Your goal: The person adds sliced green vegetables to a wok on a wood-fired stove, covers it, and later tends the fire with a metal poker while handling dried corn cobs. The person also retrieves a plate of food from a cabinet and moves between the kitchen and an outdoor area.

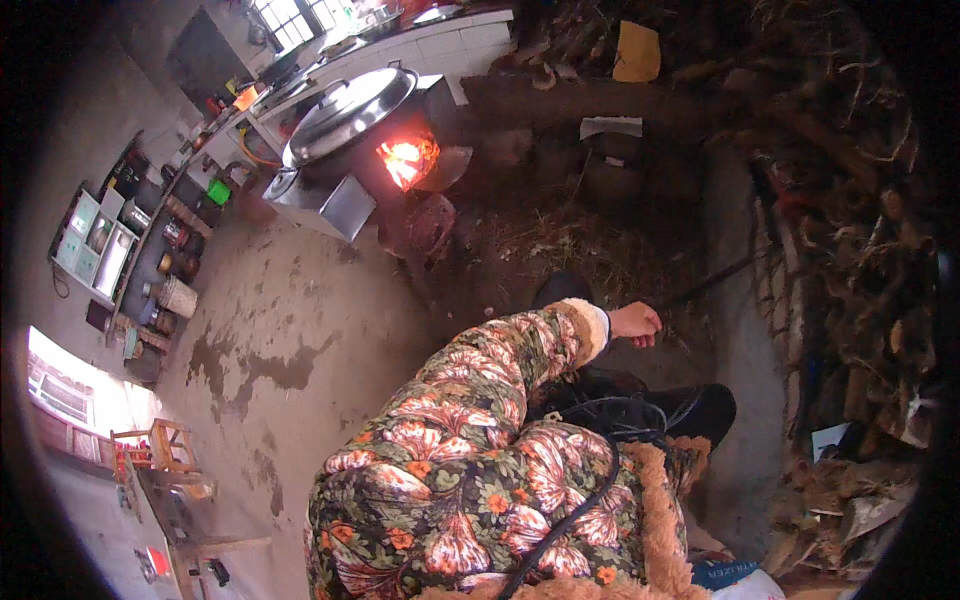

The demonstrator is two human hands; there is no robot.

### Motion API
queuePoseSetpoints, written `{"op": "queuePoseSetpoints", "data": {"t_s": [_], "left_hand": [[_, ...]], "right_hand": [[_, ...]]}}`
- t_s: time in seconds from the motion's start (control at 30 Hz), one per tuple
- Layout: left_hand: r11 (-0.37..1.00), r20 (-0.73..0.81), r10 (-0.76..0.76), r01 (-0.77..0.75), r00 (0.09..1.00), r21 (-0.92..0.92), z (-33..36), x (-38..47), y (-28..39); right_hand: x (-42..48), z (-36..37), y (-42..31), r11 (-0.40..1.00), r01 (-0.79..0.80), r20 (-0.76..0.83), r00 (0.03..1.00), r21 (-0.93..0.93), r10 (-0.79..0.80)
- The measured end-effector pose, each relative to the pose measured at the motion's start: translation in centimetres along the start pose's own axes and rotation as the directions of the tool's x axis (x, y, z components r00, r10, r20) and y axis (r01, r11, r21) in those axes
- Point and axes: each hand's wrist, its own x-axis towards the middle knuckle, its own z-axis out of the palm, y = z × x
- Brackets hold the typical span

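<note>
My left hand (636,322) reaches out past the knees from a floral padded sleeve with a fleece cuff, its fingers curled. A long dark stick (712,280) runs from beside the knuckles toward the woodpile; whether the fingers grip it is unclear. My right hand is out of view. Beyond the knees, a fire (407,160) burns in the mouth of a stove, under a large pan with a shiny metal lid (352,109). A black cable (574,517) crosses the floral jacket (457,517).
Piled branches and brushwood (862,300) line the right side, behind a low concrete edge (739,360). Straw and twigs (555,240) litter the ground near the stove. A tiled counter (450,45) stands behind it. Wet patches mark the concrete floor (300,300), with a wooden table (161,502) at lower left.
</note>
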Motion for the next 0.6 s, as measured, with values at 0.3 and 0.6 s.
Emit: {"op": "queuePoseSetpoints", "data": {"t_s": [0.3, 0.6], "left_hand": [[0.999, -0.083, -0.042, 0.041, 0.996, -0.016, -0.9, -3.1, -0.1], [1.0, -0.049, 0.012, -0.012, 0.999, 0.012, -0.8, -3.1, 2.4]], "right_hand": [[1.0, 1.3, 0.2, 0.999, 0.028, 0.029, 0.999, 0.025, -0.028], [-0.8, 0.1, 0.5, 0.999, 0.015, -0.027, 1.0, 0.038, -0.014]]}}
